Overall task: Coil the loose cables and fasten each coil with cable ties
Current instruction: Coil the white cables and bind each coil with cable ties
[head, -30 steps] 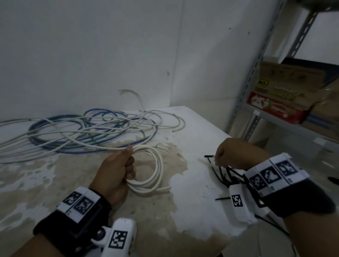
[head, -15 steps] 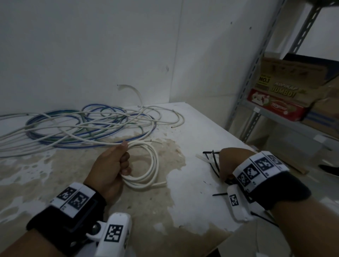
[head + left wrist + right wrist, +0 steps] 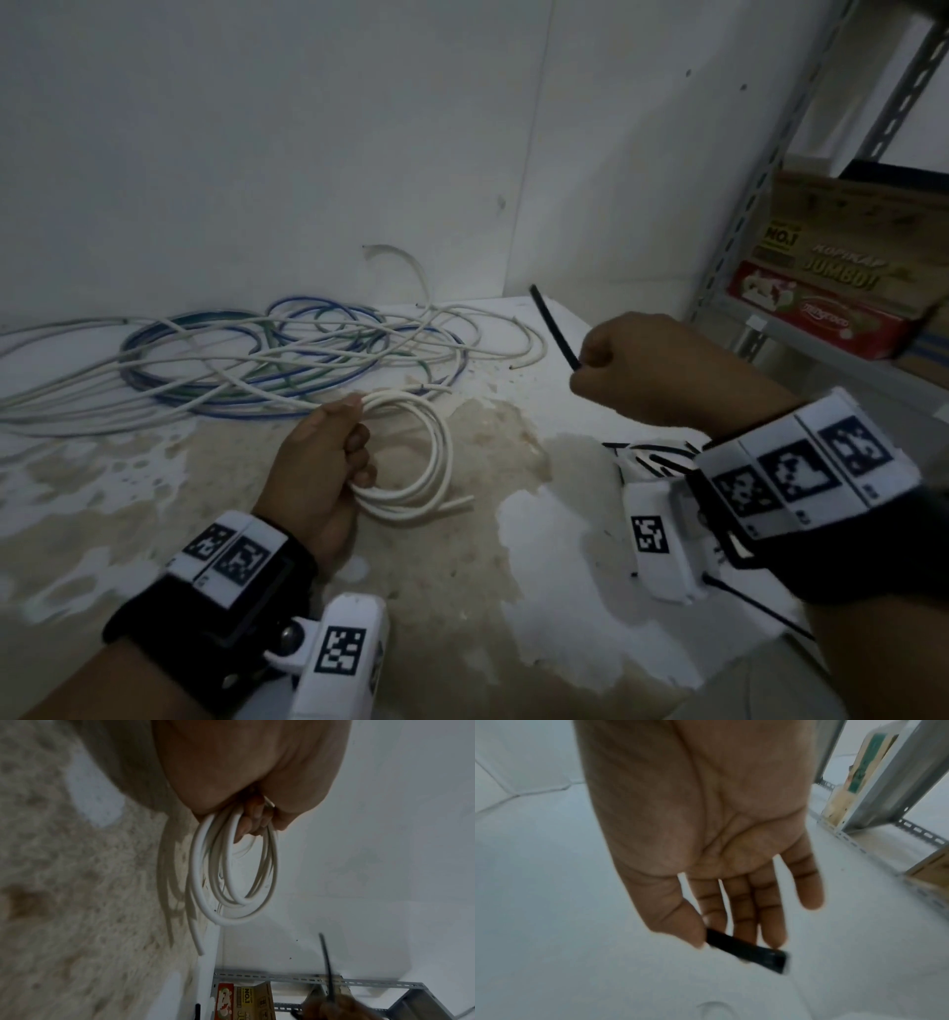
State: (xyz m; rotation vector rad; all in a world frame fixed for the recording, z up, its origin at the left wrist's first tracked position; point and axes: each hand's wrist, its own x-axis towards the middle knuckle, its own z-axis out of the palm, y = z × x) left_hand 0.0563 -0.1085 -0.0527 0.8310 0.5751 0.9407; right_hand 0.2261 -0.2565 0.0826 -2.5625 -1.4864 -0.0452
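Coil of white cable [image 3: 416,462], several loops deep, sits in the left hand [image 3: 323,462], whose fingers [image 3: 253,821] curl round one side of the bundle; the loops hang low over the stained table [image 3: 462,591], and one free end [image 3: 457,503] trails out toward the near side. Whether the coil touches the top cannot be told. The right hand [image 3: 652,370] is raised above the table, well right of the coil, pinching a black cable tie [image 3: 554,326] between thumb and forefinger [image 3: 716,914]; the other fingers are only loosely bent, and the tie's long end slants up and away from the fist. More black ties [image 3: 652,457] lie on the table under the right wrist. Behind the coil a loose tangle of white, blue and green cables [image 3: 246,360] spreads along the wall. A metal shelf [image 3: 770,329] with cardboard boxes [image 3: 842,267] stands at the right.
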